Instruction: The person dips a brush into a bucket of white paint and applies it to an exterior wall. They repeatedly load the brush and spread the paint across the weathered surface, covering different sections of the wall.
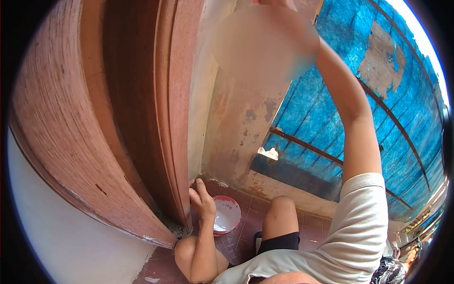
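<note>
The left hand (203,199) is at the lower part of the tall pinkish-brown wooden frame (176,104), near its edge. Its thumb is stretched out and the other fingers are partly hidden, so I cannot tell if this grip is closed on the wood. The right hand (283,4) is raised high at the top border, partly covered by a blur; its grip also cannot be told. A round red-rimmed basin (230,214), with whitish content inside, stands on the reddish-brown tiled floor (250,229), just beside the left hand.
</note>
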The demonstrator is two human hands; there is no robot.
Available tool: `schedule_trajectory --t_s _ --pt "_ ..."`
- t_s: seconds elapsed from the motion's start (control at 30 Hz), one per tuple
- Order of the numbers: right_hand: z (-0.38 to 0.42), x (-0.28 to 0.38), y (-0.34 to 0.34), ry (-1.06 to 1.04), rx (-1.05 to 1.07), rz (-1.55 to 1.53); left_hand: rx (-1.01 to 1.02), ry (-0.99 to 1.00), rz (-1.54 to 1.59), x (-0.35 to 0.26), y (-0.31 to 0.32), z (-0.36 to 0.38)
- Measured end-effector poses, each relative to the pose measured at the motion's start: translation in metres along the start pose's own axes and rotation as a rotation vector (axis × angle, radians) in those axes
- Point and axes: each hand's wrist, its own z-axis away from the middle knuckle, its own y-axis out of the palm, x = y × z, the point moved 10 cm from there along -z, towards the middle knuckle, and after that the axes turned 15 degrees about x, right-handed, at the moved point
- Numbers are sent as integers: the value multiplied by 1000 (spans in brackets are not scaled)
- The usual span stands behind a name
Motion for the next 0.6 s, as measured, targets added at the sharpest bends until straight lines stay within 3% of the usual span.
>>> schedule_trajectory --t_s 0.03,0.07,0.1,0.17,0.27,0.37,0.4,0.5,0.53,0.6 --pt "26 23 41 23 210 61 8 2 5 0 1 0" --pt "57 67 49 -57 129 185 20 3 7 1 0 1" --pt "88 102 72 -90 322 194 24 6 14 2 1 0" --pt "141 171 72 -196 367 130 10 22 51 2 1 0" --pt "200 235 80 -248 650 -493 7 29 76 12 3 1" --pt "178 200 81 -26 589 -802 14 27 56 13 1 1" --pt "157 169 86 107 636 -763 21 26 47 11 2 1" --pt "83 28 73 363 461 -751 24 7 65 10 2 1" --pt "57 -24 67 398 372 -701 12 20 52 6 2 1" --pt "8 -38 -33 188 207 -480 -19 49 27 -2 0 -1"
